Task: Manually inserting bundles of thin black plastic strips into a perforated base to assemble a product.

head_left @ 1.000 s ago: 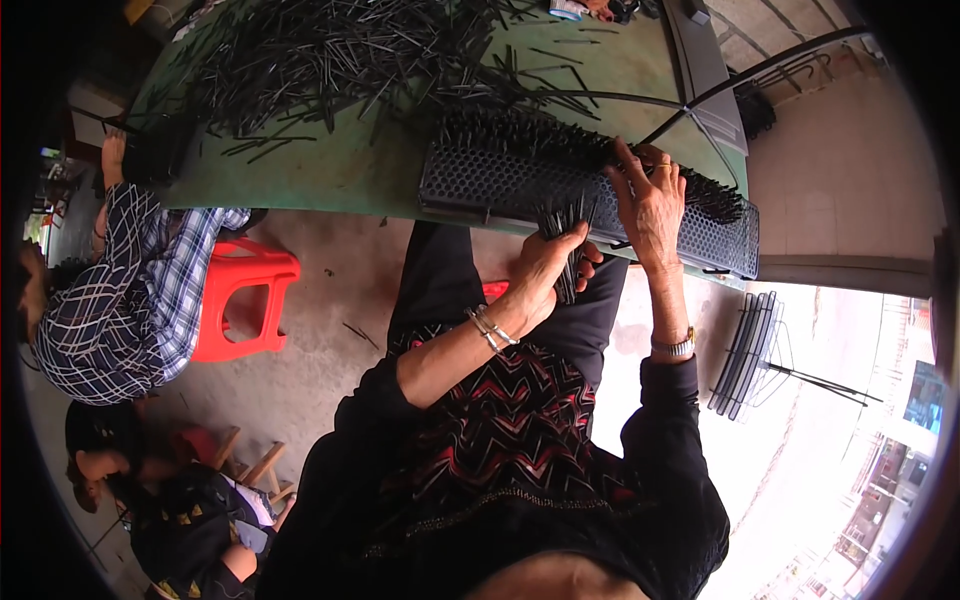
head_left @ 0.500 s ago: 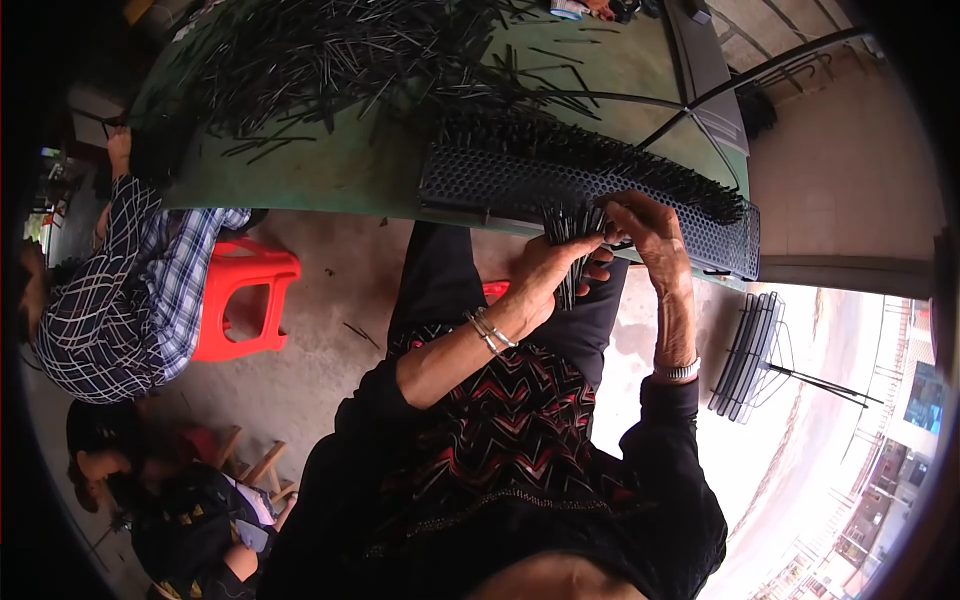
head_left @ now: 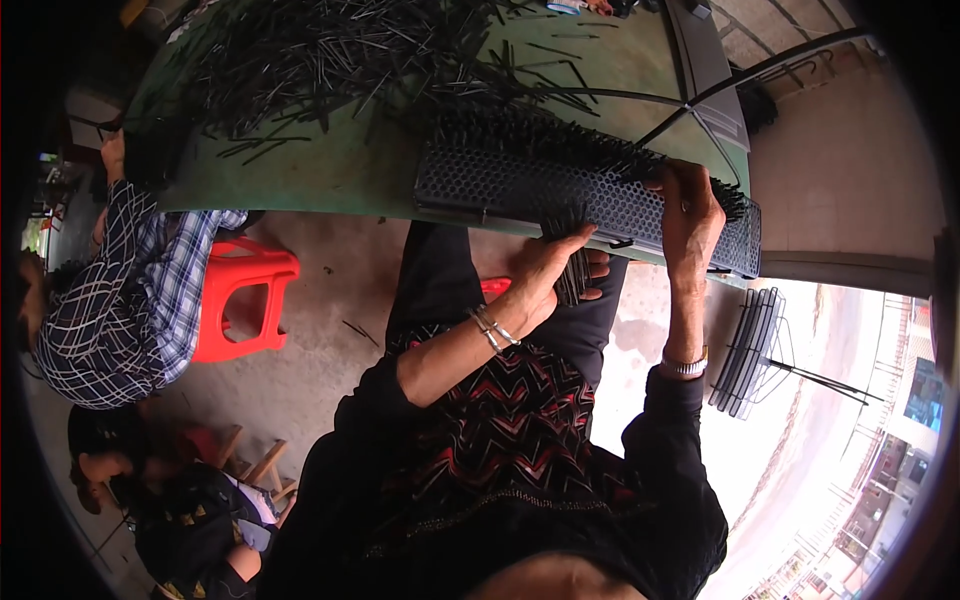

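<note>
My left hand [head_left: 543, 270] is closed around a bundle of thin black sticks [head_left: 572, 278], whose ends stick out above and below the fingers, just off the table's near edge. In front of it lies a long black perforated panel [head_left: 500, 187], full of small round holes. Many short black sticks [head_left: 540, 135] stand up in rows along its far part. Over the panel's right half, my right hand [head_left: 692, 222] is bent down with fingertips pinched together at the edge of those rows. Whatever the fingertips hold is hidden.
A large heap of loose black sticks [head_left: 330, 60] covers the far left of the green table [head_left: 240, 180]. Thin black metal rods [head_left: 690, 105] cross above the panel. At left are a red plastic stool [head_left: 250, 300] and a person in a checked shirt [head_left: 110, 310]. A wire rack [head_left: 748, 350] stands at right.
My right hand has moved away from the bundle, up and to the right, onto the panel. My left hand stays in place with the sticks.
</note>
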Motion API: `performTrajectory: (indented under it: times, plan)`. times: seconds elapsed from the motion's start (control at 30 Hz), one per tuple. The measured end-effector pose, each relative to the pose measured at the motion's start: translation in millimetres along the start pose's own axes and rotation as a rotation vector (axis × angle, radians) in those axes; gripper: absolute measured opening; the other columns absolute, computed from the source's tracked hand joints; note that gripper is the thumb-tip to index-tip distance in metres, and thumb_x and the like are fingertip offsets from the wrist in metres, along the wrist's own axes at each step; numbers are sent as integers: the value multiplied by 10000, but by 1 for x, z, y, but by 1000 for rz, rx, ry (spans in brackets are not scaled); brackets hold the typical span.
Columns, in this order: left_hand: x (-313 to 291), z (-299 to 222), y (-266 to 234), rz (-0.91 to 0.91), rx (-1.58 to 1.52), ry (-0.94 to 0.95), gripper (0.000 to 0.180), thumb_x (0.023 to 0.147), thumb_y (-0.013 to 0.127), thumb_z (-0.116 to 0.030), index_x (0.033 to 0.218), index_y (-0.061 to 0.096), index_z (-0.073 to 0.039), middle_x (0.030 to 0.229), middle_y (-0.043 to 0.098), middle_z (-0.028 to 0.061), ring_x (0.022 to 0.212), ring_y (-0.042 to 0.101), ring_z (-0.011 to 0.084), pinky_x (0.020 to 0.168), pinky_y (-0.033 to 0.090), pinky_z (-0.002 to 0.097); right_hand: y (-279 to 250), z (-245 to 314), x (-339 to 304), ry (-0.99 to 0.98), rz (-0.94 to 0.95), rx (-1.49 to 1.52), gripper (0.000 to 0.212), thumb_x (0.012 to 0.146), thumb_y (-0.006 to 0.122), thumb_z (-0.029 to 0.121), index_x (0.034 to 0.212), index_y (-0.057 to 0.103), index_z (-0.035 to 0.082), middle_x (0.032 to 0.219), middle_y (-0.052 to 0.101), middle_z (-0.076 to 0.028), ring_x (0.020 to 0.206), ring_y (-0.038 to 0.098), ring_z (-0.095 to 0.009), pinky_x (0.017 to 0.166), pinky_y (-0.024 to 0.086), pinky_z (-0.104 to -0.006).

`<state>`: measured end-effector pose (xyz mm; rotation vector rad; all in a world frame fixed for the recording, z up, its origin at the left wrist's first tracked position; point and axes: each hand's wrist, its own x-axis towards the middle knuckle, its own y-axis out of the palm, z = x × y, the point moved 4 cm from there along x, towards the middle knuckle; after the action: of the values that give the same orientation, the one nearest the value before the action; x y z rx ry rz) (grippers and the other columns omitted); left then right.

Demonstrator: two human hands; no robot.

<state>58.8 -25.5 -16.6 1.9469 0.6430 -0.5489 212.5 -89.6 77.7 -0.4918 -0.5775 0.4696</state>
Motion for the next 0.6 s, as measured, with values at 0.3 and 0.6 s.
performTrajectory:
  times: [0.3,0.6]
  plan:
    - [2,8,1,36,-65,-5,212,909,621,-297,964,616,-93,843,676,70,749,667,183,612,563,343,20,-22,1,-136,16,-69,115,900,590,46,1011,616,31,806,694,-70,737,662,-135,673,495,-264]
    - [5,7,-1,9,-41,40,228,934,585,-274,1027,605,-67,836,653,92,661,606,155,558,524,314,18,-9,7,-294,144,-185,160,840,657,46,997,669,72,913,611,-69,794,635,-203,689,500,-293]
